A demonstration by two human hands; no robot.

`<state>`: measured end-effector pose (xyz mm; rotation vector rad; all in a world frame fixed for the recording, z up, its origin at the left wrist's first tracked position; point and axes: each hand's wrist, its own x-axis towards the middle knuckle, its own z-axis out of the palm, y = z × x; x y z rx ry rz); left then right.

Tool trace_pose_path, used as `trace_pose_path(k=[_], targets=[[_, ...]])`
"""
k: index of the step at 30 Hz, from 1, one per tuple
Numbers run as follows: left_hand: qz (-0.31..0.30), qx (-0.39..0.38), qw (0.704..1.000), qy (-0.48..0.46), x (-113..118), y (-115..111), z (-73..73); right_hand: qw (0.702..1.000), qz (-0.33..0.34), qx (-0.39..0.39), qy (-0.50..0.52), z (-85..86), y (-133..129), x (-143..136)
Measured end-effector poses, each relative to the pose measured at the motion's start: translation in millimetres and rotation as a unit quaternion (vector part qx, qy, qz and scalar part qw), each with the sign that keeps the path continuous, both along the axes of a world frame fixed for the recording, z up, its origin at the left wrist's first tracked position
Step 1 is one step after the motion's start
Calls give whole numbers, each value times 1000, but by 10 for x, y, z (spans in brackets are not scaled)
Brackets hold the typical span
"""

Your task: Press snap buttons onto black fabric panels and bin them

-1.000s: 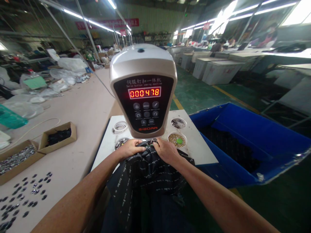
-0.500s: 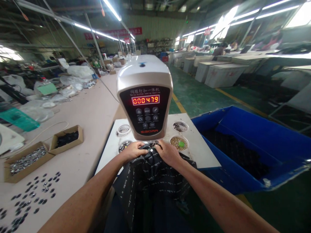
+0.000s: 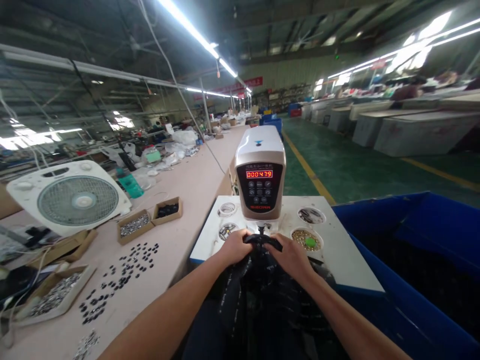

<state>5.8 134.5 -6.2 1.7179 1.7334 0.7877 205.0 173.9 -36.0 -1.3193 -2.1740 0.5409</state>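
Observation:
A button sewing machine (image 3: 260, 175) with a lit red display stands over a white work plate (image 3: 337, 255). Below its head, black printed fabric (image 3: 262, 265) is stretched between both hands. My left hand (image 3: 235, 246) pinches the fabric's edge on the left, thumb on top. On the right, my right hand (image 3: 290, 254) grips the same edge, fingers closed on it. The band of cloth between them lies right at the machine's working point. The rest of the fabric hangs down toward my lap.
Left table (image 3: 187, 200) holds small boxes of metal parts (image 3: 135, 225) and black parts (image 3: 167, 210), scattered black buttons (image 3: 127, 267) and a white fan (image 3: 75, 197). Cups of small parts (image 3: 306, 241) sit in the plate. A blue bin (image 3: 423, 220) stands to the right.
The view has tilted up and turned left, bringing the fan into sight. The fabric's edge between my hands is now lifted and drawn into a band under the machine head. Both hands still hold it.

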Motion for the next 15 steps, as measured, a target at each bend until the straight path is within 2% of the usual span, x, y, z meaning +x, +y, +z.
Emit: trace_pose_path(k=[2, 4, 7, 9, 11, 14, 15], targets=[[-5, 2, 1000, 15, 65, -217, 40, 1000, 7, -8, 7, 12, -184, 67], [-4, -1, 1000, 31, 109, -539, 70, 998, 46, -36, -1, 15, -408, 107], [25, -9, 998, 61, 102, -1174, 142, 984, 167, -66, -19, 29, -720, 36], [50, -10, 993, 103, 39, -1635, 220, 963, 260, -73, -12, 76, -879, -135], [78, -15, 985, 155, -70, -2082, 304, 927, 361, -104, -8, 169, -1026, -400], [142, -20, 966, 216, -278, -2704, 394, 835, 517, -184, -27, 358, -1294, -861], [166, -19, 958, 234, -339, -2896, 407, 814, 545, -201, -18, 410, -1399, -1009]])
